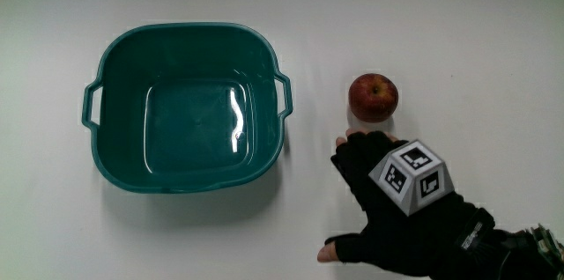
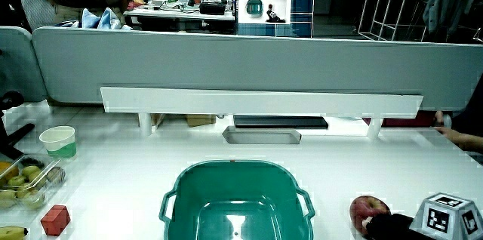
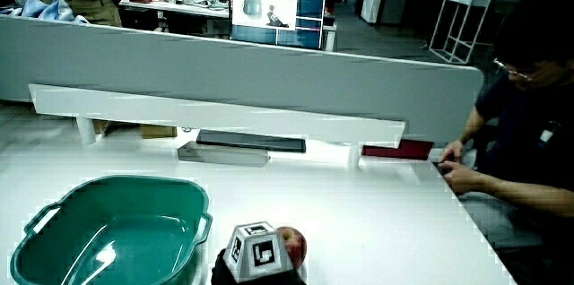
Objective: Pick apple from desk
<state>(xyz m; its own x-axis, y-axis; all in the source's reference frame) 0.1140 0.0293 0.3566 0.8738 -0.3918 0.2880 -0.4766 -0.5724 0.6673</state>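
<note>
- Reaching toward the apple (image 1: 373, 96), the hand (image 1: 397, 205) lies on the desk (image 1: 458, 33) just nearer the person, fingertips almost touching it.
- The grip is wide and holds nothing; the apple rests on the desk, so closing and lifting are left.
- A teal basin (image 1: 185, 108) stands beside the apple, apart; nothing blocks the way.
</note>
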